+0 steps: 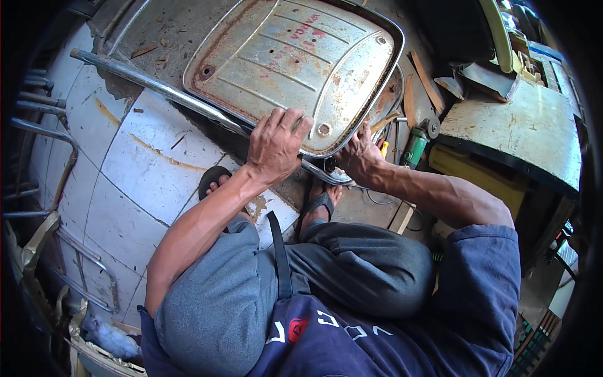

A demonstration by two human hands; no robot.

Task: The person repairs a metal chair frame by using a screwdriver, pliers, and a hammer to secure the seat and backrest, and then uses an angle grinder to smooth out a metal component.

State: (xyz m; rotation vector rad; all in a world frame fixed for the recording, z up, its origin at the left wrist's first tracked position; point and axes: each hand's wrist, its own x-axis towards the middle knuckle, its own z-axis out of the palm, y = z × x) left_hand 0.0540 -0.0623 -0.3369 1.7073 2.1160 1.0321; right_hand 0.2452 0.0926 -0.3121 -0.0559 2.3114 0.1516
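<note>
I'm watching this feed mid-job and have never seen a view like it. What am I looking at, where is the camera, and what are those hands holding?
There is no machine here: a person works with bare hands. The single picture comes from a wide camera on that person's head, looking down, so straight edges bend near the rim. The person crouches in sandals on a tiled floor. In front lies a rusty metal seat pan with a chrome tube running along its near side. The left hand grips the pan's near edge. The right hand rests at the same edge; what it holds is hidden. A green power tool lies to the right.
</note>
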